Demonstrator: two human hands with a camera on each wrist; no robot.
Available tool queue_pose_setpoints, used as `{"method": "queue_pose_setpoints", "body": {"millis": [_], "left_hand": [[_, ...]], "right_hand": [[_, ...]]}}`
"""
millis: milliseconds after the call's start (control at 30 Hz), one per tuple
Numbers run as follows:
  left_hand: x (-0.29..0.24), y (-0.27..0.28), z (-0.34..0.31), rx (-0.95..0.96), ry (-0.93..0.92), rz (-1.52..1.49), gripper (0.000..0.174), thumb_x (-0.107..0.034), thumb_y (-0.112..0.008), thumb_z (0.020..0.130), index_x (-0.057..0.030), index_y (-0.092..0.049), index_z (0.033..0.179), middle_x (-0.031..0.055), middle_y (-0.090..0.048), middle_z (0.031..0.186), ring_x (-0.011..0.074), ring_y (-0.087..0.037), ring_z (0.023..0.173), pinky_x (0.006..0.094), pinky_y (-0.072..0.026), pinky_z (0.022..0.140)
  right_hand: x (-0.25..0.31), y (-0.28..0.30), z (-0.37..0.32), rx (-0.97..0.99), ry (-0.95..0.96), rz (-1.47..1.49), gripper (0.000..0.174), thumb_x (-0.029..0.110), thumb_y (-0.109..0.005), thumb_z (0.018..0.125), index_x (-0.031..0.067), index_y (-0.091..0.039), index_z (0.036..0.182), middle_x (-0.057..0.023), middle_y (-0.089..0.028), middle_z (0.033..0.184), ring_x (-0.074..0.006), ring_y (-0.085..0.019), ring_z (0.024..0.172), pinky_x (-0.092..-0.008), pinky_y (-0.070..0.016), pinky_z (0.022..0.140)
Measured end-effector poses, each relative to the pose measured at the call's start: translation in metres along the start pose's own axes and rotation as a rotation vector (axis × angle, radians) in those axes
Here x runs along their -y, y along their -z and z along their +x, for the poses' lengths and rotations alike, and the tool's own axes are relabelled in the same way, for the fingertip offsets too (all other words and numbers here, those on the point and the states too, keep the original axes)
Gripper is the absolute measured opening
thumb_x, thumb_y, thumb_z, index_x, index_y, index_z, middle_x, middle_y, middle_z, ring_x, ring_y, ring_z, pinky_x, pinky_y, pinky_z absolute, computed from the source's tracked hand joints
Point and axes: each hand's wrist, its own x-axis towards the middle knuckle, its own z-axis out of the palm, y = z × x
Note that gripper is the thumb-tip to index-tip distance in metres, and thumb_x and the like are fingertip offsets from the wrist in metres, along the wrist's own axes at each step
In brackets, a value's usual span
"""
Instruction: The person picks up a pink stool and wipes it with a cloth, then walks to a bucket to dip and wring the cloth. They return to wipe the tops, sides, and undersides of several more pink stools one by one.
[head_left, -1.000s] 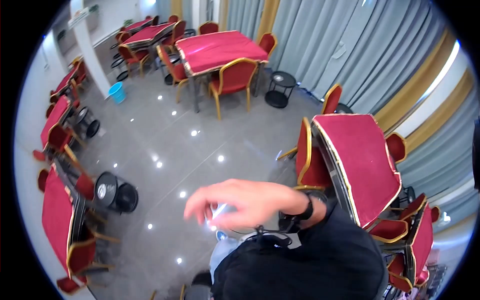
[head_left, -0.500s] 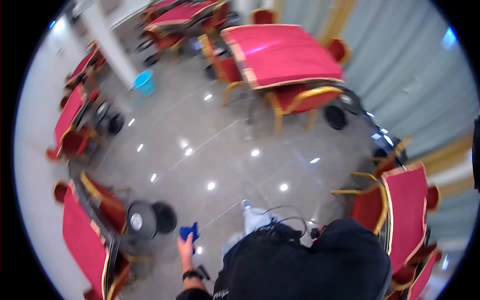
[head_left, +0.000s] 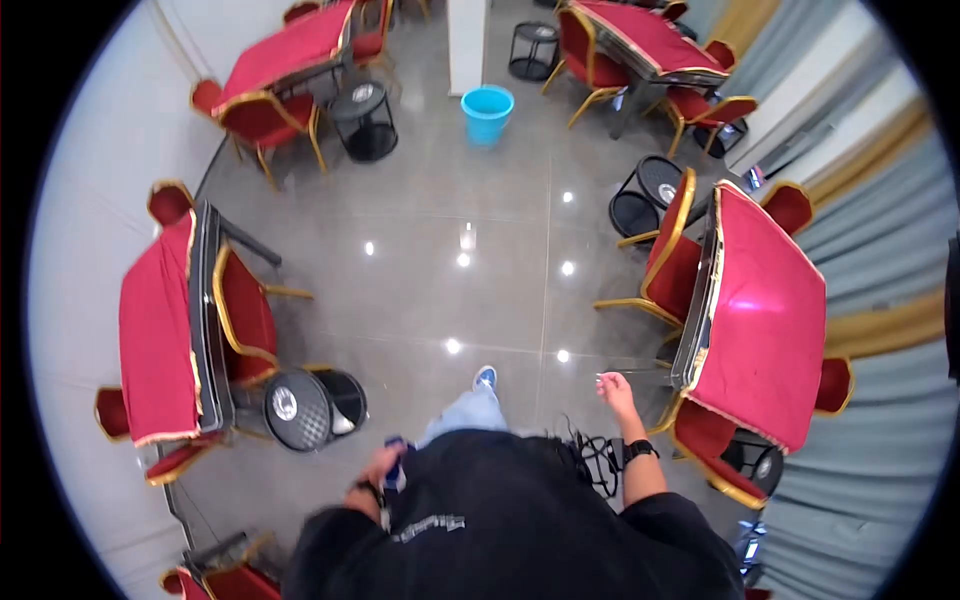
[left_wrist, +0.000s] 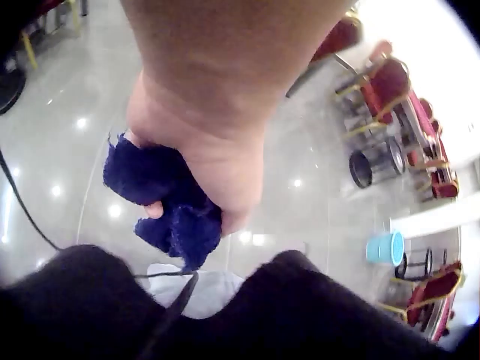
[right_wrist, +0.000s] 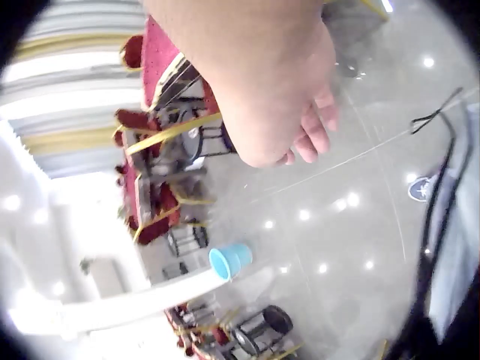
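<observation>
My left hand [head_left: 376, 470] grips a bunched dark blue cloth [left_wrist: 169, 191], low beside the black top. In the left wrist view the cloth bulges out on both sides of the fingers, and one fingertip shows between its folds. My right hand [head_left: 616, 392] hangs in the air near a red-covered table [head_left: 760, 320]. Its fingers [right_wrist: 311, 139] are loosely curled in the right wrist view, with no held thing showing there.
Red-covered tables with gold-framed red chairs [head_left: 675, 265] line both sides of the tiled floor [head_left: 420, 290]. Black round two-tier stands [head_left: 300, 410] stand near them. Ahead, a light blue bucket [head_left: 487, 115] sits before a white pillar [head_left: 467, 45]. Black cables [head_left: 597, 462] hang at the right hip.
The view has swung left, bringing the bucket and pillar to the middle. My left hand, with the blue cloth, is closer to the body. The right hand has come into view at the right.
</observation>
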Motion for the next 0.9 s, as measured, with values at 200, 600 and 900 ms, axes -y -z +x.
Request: {"method": "queue_pose_setpoints", "body": {"millis": [200, 600, 900], "left_hand": [[-0.332, 0.054, 0.113, -0.063, -0.357, -0.301, 0.031, -0.037, -0.072, 0.091, -0.0071, -0.074, 0.101, 0.0032, -0.071, 0.078, 0.0125, -0.061, 0.061, 0.0323, -0.0471, 0.054], [-0.698, 0.109, 0.243, -0.390, -0.231, -0.325, 0.068, -0.048, -0.079, 0.082, -0.0031, -0.063, 0.130, 0.0167, -0.075, 0.105, 0.0278, -0.072, 0.093, 0.0382, -0.0560, 0.084], [-0.687, 0.049, 0.292, -0.278, 0.207, -0.821, 0.039, -0.042, -0.077, 0.086, -0.0060, -0.074, 0.099, 0.0055, -0.073, 0.084, 0.0134, -0.066, 0.067, 0.0316, -0.0529, 0.058]], "right_hand": [[0.042, 0.026, 0.055, 0.038, -0.374, 0.327, 0.016, 0.019, -0.064, 0.098, 0.0089, -0.064, 0.110, -0.0054, -0.069, 0.086, -0.0148, -0.063, 0.067, -0.0290, -0.0503, 0.055], [0.314, 0.104, 0.537, 0.212, -0.593, -0.092, 0.012, 0.017, -0.059, 0.098, 0.0119, -0.064, 0.107, -0.0040, -0.065, 0.078, -0.0147, -0.059, 0.060, -0.0288, -0.0458, 0.048], [0.702, -0.150, 0.984, 0.583, 0.041, -0.779, 0.020, 0.026, -0.060, 0.105, 0.0104, -0.064, 0.115, 0.0002, -0.067, 0.100, -0.0133, -0.065, 0.088, -0.0287, -0.0539, 0.074]]}}
